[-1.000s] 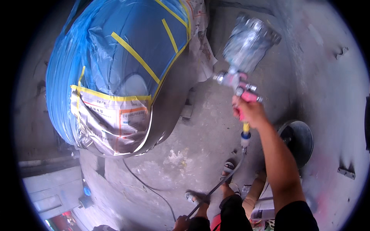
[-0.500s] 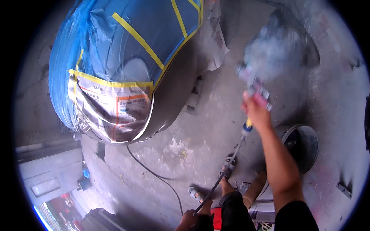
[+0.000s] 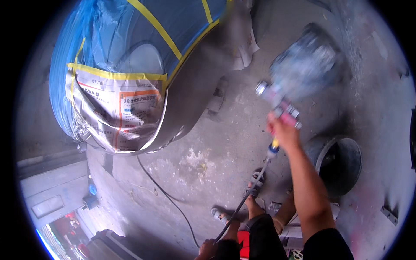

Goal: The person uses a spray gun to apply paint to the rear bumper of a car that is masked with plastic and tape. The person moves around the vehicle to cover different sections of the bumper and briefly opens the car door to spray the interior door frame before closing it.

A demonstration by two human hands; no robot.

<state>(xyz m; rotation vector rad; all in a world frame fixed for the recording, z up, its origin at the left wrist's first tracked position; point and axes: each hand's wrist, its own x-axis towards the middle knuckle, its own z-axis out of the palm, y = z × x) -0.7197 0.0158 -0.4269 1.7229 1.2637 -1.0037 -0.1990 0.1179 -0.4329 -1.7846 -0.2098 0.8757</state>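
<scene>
My right hand (image 3: 284, 132) is wrapped round the handle of a pink and silver spray gun (image 3: 287, 112), whose nozzle faces left toward a masked car. From the gun's yellow and blue fitting a grey air hose (image 3: 245, 201) runs down to my left hand (image 3: 207, 250), closed on it at the lower edge. Blue plastic film (image 3: 104, 39), yellow tape (image 3: 158, 32) and a newspaper sheet (image 3: 102, 117) cover much of the car. Below the tape its grey body panel (image 3: 190, 102) is bare. The gun stays apart from the panel.
A dark bucket (image 3: 357, 167) stands right of my forearm. Beyond the gun lies a crumpled, pale plastic-covered bundle (image 3: 310, 65). A dark cable (image 3: 169, 195) trails over the concrete floor (image 3: 195, 162) near my feet. A red item (image 3: 243, 245) shows between my legs.
The spray gun has swung left and slightly down, its nozzle now clearer beside the pale bundle. My left hand stays on the hose. The masked car sits slightly further left in view.
</scene>
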